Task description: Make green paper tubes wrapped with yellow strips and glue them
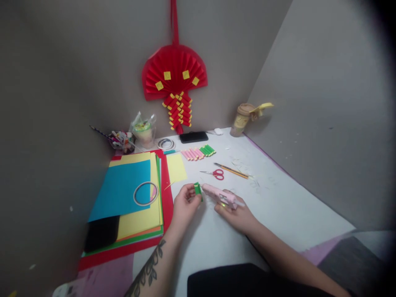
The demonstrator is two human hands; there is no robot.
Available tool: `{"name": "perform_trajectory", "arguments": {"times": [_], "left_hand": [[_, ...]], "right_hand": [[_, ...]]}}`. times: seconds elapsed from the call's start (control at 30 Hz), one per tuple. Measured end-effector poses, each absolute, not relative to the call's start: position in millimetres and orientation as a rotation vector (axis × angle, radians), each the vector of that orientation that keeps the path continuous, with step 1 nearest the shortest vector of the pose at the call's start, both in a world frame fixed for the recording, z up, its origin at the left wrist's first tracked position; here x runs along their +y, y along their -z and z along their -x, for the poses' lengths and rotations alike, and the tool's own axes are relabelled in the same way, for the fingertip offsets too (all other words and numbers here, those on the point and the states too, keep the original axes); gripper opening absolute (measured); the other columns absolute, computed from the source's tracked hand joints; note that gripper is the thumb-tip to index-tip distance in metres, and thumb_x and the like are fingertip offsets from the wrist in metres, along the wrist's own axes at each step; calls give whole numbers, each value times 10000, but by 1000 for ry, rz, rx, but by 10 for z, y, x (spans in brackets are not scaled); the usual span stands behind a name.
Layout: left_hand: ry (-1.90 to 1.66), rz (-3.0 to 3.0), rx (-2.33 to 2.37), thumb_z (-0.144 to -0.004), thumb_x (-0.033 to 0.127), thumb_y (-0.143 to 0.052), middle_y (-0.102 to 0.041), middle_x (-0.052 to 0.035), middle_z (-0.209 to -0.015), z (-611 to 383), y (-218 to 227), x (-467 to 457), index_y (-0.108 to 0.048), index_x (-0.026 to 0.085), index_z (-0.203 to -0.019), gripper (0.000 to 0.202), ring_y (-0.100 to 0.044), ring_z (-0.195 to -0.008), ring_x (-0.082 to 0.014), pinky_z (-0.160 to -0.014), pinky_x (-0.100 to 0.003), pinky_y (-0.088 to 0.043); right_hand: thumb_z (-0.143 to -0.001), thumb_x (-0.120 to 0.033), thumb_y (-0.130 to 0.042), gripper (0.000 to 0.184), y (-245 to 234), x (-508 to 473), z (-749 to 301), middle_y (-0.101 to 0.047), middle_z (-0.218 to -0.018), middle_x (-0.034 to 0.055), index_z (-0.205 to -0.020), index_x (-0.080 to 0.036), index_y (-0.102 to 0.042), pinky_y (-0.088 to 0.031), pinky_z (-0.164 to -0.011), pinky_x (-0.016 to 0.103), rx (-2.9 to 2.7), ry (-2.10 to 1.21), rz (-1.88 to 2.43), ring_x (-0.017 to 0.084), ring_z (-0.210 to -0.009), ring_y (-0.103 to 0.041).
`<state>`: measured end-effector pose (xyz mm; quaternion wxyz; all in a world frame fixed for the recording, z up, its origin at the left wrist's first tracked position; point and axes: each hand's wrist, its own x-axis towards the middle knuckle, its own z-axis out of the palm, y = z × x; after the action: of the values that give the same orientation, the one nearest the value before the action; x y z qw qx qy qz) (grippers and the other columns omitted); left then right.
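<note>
Between the fingers of my left hand (pixel 186 201) is a small green paper piece (pixel 198 189) with a yellow edge. My right hand (pixel 236 212) grips a pink hot glue gun (pixel 219 195), its nozzle pointing left, right at the green piece; whether it touches I cannot tell. A small light glows on the gun near my fingers. Beyond my hands lie red-handled scissors (pixel 218 174) and a yellow craft knife (pixel 232 170). Farther back, pink paper rolls (pixel 192 154) and green paper rolls (pixel 207 150) with yellow ends lie in a row.
Coloured paper sheets (pixel 123 181) are stacked at left, with a tape ring (pixel 145 194) on top. At the back stand a pen holder (pixel 122 142), a plastic cup (pixel 144 134), a phone (pixel 194 137) and a coffee cup (pixel 242 119). A red paper fan (pixel 175 70) hangs on the wall.
</note>
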<state>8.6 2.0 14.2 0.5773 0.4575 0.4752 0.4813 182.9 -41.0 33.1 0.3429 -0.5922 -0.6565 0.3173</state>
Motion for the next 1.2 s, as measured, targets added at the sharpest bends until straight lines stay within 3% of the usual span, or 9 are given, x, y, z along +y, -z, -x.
{"name": "perform_trajectory", "arguments": {"times": [0.5, 1.2], "left_hand": [[-1129, -911, 1035, -636, 266, -724, -660, -60, -842, -57, -117, 74, -595, 152, -953, 361, -615, -758, -171, -672, -280, -489], [-1180, -596, 931, -605, 258, -786, -686, -33, -820, -19, -140, 98, -570, 161, -956, 424, -634, -720, -131, -701, -255, -475]], "right_hand": [[-735, -285, -538, 111, -384, -440, -1797, -487, -642, -27, -692, -211, -468, -432, -551, 267, -1727, -856, 1551, 144, -577, -510], [-730, -307, -558, 182, -343, -491, -1782, -427, -602, -47, -678, -223, -405, -394, -532, 267, -1663, -1013, 1547, 140, -550, -480]]}}
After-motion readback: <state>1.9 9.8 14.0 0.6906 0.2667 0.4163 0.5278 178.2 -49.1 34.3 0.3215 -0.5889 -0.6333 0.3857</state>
